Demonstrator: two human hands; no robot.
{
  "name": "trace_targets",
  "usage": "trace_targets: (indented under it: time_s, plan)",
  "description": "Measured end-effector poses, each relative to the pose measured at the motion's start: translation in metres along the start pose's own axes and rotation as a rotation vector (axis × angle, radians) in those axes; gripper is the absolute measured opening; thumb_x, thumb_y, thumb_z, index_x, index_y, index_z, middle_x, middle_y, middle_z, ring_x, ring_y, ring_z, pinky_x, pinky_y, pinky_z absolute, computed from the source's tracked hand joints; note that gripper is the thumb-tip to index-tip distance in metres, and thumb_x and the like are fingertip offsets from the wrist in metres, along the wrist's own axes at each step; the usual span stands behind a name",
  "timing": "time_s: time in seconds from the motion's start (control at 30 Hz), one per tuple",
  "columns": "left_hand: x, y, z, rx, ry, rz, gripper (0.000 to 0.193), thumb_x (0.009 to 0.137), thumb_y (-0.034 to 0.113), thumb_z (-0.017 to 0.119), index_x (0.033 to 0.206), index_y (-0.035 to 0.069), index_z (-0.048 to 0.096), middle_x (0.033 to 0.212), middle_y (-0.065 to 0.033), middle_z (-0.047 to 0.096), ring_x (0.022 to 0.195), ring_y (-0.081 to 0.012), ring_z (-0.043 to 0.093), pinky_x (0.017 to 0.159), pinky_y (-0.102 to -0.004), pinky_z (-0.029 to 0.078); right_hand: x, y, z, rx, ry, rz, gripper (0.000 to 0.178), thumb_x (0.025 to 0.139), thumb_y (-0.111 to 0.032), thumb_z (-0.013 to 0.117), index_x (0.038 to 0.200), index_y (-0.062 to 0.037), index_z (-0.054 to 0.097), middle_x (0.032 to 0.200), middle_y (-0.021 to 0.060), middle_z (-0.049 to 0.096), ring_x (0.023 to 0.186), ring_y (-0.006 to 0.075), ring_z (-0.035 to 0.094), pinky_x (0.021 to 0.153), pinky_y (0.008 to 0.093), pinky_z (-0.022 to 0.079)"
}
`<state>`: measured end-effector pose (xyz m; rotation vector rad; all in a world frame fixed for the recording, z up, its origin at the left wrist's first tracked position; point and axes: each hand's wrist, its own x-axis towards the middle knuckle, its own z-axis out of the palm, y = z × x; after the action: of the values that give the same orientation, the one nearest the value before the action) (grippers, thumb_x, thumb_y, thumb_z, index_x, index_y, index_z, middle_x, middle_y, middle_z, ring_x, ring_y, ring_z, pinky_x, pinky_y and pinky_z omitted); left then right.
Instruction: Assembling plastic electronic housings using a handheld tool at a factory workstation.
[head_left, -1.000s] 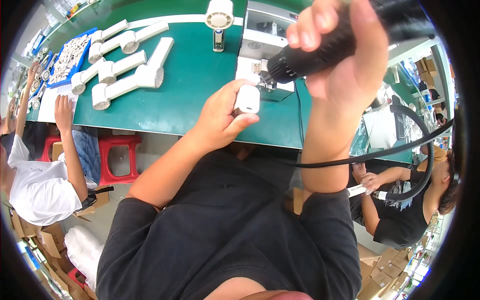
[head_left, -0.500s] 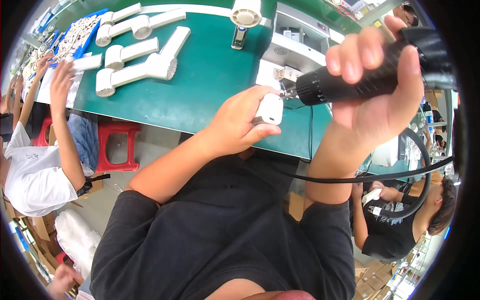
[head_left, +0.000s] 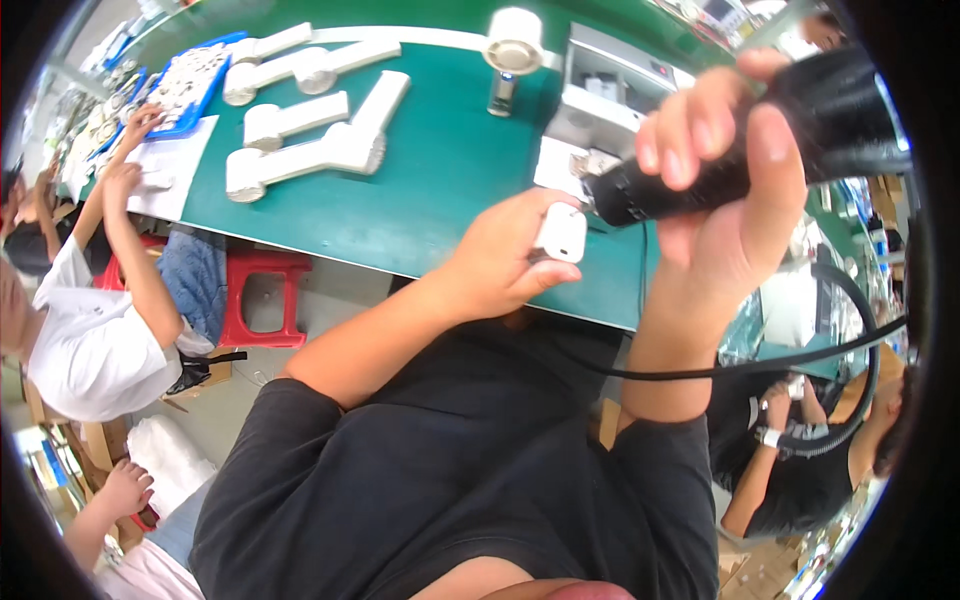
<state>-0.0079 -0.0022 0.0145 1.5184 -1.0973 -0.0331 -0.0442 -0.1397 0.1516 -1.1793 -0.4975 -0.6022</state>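
My left hand (head_left: 498, 258) is closed around a white plastic handle-like piece (head_left: 564, 232), its rounded end with a small dark slot turned toward me. A black electric screwdriver (head_left: 820, 118) is gripped in my right hand (head_left: 730, 195), fingers over the top and thumb along the near side. Its bit comes down to the upper edge of the white piece; whether it touches a screw there is too small to tell. Most of the piece is hidden inside my left palm.
Several white handheld-fan-like bodies (head_left: 300, 165) lie on the green table (head_left: 430, 220). Beyond my hands stand another round-headed white one (head_left: 515, 45) and a grey metal machine (head_left: 605, 120). A black cable (head_left: 740, 372) loops at right. Co-workers sit either side, one reaching toward a blue tray (head_left: 185, 125).
The view has shifted, so the table items appear farther right and lower. The screwdriver has tilted slightly, still at the white piece. At left, a co-worker's hand has lowered a white part to the paper.
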Motion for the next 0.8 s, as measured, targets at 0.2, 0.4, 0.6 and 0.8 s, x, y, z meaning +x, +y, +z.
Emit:
trace_targets:
  time_s: [0.2,0.4,0.6,0.8]
  plan:
    - [0.011,0.024,-0.035,0.009,-0.116,0.024,0.06,0.075,0.04,0.07,0.115,0.003,0.045,0.103,-0.0146,0.053,0.092,-0.0294,0.055,0.081,-0.0358,0.044,-0.005,-0.032,-0.034,0.145,0.051,-0.156,0.061,0.085,-0.034,0.054,0.127,0.0063,0.034,0.075,0.0043,0.045,0.055,0.0135,0.045,0.053,0.0286,0.04]
    - [0.073,0.048,-0.212,0.906,0.39,0.104,0.038,0.08,0.025,0.066,0.109,0.005,0.053,0.086,-0.0107,0.061,0.079,-0.0193,0.059,0.072,-0.0296,0.047,-0.015,-0.033,-0.058,-0.276,0.173,-0.012,0.062,0.085,-0.032,0.054,0.129,0.0058,0.031,0.078,0.0058,0.042,0.062,0.0126,0.041,0.059,0.0272,0.036]
    - [0.054,-0.067,-0.356,1.036,-0.062,-0.448,0.047,0.082,0.031,0.063,0.12,0.007,0.05,0.105,-0.0185,0.06,0.097,-0.0305,0.057,0.084,-0.0377,0.043,-0.016,-0.034,-0.065,-0.364,0.206,-0.021,0.07,0.083,-0.032,0.056,0.132,0.009,0.026,0.081,0.008,0.046,0.067,0.0144,0.045,0.063,0.0283,0.04]
    - [-0.014,-0.124,-0.379,0.996,-0.123,-0.582,0.05,0.078,0.03,0.067,0.113,-0.003,0.054,0.114,-0.0214,0.054,0.105,-0.0309,0.052,0.09,-0.0364,0.041,-0.012,-0.023,-0.079,-0.308,0.119,0.042,0.081,0.079,-0.044,0.063,0.132,0.0078,0.029,0.105,0.0176,0.057,0.099,0.0274,0.057,0.091,0.0393,0.044]
